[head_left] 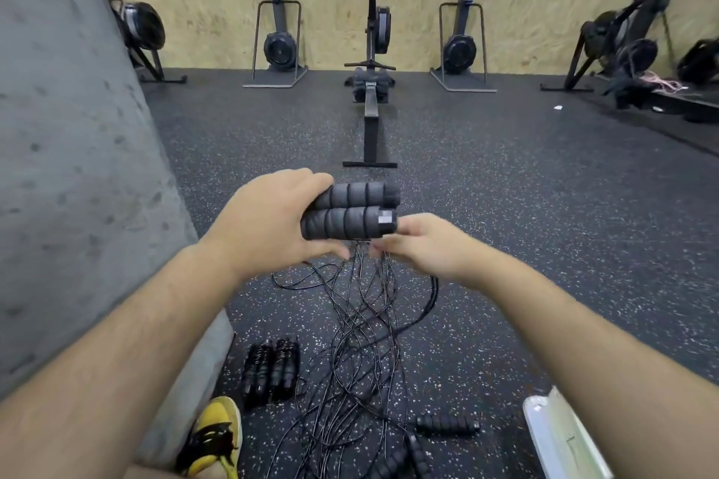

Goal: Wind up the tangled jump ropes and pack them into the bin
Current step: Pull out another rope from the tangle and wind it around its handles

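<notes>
Noted wound bundle on floor, left. Found left grip curled round two foam handles, held level. Recorded right grip just beside, blurred; cannot tell whether pinching cords hanging beneath. Advise keeping handles paired, drawing cords taut, looping evenly. Sighted pale bin rim lower right.

a grey slab walls off the whole left side; straight ahead the rowing machine bars the floor, with open floor to its right; nearer, tangled cords cover the middle, with wound bundles just left of them, and a loose handle and the bin to the right.
</notes>
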Motion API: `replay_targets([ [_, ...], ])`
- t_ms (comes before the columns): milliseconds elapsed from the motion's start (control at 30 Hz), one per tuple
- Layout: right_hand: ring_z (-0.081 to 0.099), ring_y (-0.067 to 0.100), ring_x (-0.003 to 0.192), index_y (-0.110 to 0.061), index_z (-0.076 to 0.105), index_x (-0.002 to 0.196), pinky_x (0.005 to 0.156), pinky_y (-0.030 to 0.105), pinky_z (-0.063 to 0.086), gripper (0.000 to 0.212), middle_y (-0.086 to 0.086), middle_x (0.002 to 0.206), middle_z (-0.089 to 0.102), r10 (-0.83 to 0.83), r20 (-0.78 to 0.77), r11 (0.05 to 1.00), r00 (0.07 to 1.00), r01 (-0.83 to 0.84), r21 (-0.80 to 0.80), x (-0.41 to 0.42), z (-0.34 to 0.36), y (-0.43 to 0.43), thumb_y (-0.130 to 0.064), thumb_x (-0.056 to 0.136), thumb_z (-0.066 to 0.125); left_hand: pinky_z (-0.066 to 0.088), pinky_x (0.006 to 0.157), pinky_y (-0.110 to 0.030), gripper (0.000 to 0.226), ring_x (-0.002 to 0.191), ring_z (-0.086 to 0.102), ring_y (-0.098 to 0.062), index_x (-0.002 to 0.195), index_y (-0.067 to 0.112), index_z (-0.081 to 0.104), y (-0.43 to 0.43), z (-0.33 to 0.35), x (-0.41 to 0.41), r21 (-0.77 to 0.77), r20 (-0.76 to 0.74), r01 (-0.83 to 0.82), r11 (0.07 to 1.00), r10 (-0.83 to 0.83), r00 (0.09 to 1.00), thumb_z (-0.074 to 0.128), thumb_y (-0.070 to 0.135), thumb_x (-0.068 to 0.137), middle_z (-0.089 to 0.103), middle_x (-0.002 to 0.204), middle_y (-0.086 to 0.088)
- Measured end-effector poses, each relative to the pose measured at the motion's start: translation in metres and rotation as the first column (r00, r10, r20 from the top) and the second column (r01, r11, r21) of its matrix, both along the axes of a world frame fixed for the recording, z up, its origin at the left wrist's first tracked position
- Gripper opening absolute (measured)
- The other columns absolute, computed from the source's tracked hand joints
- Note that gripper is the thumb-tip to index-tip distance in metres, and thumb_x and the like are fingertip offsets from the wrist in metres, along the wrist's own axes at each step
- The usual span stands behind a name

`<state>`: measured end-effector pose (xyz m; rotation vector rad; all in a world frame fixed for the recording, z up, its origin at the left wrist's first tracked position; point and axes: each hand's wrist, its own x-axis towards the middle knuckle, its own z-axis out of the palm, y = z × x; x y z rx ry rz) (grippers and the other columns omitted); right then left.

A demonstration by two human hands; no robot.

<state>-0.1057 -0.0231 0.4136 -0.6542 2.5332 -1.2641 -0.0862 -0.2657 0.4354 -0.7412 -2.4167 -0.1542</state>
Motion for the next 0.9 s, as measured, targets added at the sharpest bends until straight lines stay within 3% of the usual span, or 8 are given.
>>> replay_targets([
  [67, 0.022, 0.013, 0.054, -0.014, 0.057, 0.081, 0.052, 0.029, 0.015, 0.036, -0.003, 0.061, 0.035, -0.005, 0.318, 0.963, 0.948, 0.09, -0.253, 0.003, 0.011, 0.009, -0.037, 0.102, 0.038, 0.042, 0.063, -0.035, 0.069, 0.074, 0.055, -0.025, 0.101, 0.018, 0.056, 0.0, -0.005, -0.005, -0.096, -0.07, -0.004, 0.995, -0.003, 0.998, 0.065, 0.08, 0.073, 0.053, 0.082, 0.004],
  [133, 0.018, 0.013, 0.052, -0.021, 0.048, 0.078, 0.051, 0.027, 0.011, 0.048, -0.001, 0.062, 0.034, -0.008, 0.417, 0.916, 0.909, 0.174, -0.361, 0.008, 0.017, 0.007, -0.06, 0.098, 0.028, 0.046, 0.064, -0.039, 0.068, 0.075, 0.058, -0.03, 0.105, 0.014, 0.058, 0.007, -0.01, -0.011, -0.172, -0.116, -0.027, 0.985, 0.007, 0.993, 0.058, 0.076, 0.077, 0.056, 0.084, -0.001],
  [200, 0.038, 0.01, 0.046, -0.028, 0.058, 0.084, 0.05, 0.025, 0.03, 0.068, -0.005, 0.065, 0.051, -0.195, 0.245, 0.941, 0.95, 0.252, -0.226, 0.014, 0.014, 0.0, -0.084, 0.085, 0.021, 0.046, 0.063, -0.04, 0.064, 0.073, 0.057, -0.032, 0.103, 0.013, 0.057, 0.018, -0.013, -0.015, -0.179, -0.131, -0.041, 0.983, 0.017, 0.991, 0.059, 0.072, 0.077, 0.055, 0.084, -0.003],
  [267, 0.065, 0.013, 0.07, -0.028, 0.068, 0.099, 0.075, 0.033, 0.051, 0.084, -0.004, 0.083, 0.069, -0.377, 0.009, 0.919, 0.926, 0.375, -0.121, 0.02, 0.006, -0.007, -0.09, 0.079, 0.015, 0.045, 0.06, -0.039, 0.062, 0.069, 0.057, -0.032, 0.099, 0.012, 0.056, 0.03, -0.015, -0.016, -0.165, -0.151, -0.028, 0.986, 0.003, 0.989, 0.055, 0.071, 0.078, 0.055, 0.081, -0.004],
  [333, 0.068, 0.022, 0.095, -0.021, 0.068, 0.106, 0.093, 0.041, 0.051, 0.092, 0.0, 0.098, 0.073, -0.504, -0.049, 0.857, 0.862, 0.492, -0.154, 0.017, -0.004, -0.007, -0.091, 0.076, 0.016, 0.044, 0.059, -0.038, 0.064, 0.068, 0.058, -0.032, 0.098, 0.011, 0.057, 0.042, -0.018, -0.016, -0.157, -0.166, -0.014, 0.988, -0.012, 0.986, 0.051, 0.071, 0.076, 0.057, 0.081, -0.004],
  [400, 0.067, 0.019, 0.097, -0.021, 0.069, 0.108, 0.095, 0.041, 0.05, 0.086, -0.002, 0.1, 0.073, -0.571, -0.002, 0.796, 0.821, 0.553, -0.244, 0.011, -0.007, -0.004, -0.086, 0.079, 0.022, 0.045, 0.06, -0.038, 0.07, 0.071, 0.059, -0.031, 0.101, 0.01, 0.058, 0.052, -0.02, -0.016, -0.126, -0.161, -0.015, 0.992, -0.006, 0.987, 0.053, 0.074, 0.074, 0.058, 0.083, -0.004],
  [667, 0.067, 0.011, 0.092, -0.023, 0.064, 0.099, 0.089, 0.04, 0.052, 0.051, -0.007, 0.095, 0.072, -0.599, -0.13, 0.75, 0.79, 0.495, -0.439, 0.02, 0.009, 0.007, -0.067, 0.093, 0.037, 0.049, 0.081, -0.043, 0.087, 0.094, 0.061, -0.029, 0.126, 0.006, 0.062, 0.071, -0.019, -0.006, 0.16, -0.162, 0.005, 0.987, 0.021, 0.987, 0.054, 0.081, 0.081, 0.063, 0.105, -0.008],
  [900, 0.073, 0.016, 0.089, -0.019, 0.068, 0.107, 0.087, 0.043, 0.055, 0.08, 0.0, 0.092, 0.076, -0.5, -0.058, 0.811, 0.864, 0.444, -0.382, 0.011, -0.002, 0.013, -0.086, 0.081, 0.035, 0.044, 0.065, -0.038, 0.078, 0.077, 0.059, -0.028, 0.11, 0.011, 0.062, 0.079, -0.019, -0.003, 0.077, -0.184, -0.022, 0.997, 0.036, 0.982, 0.04, 0.082, 0.087, 0.059, 0.086, -0.002],
])
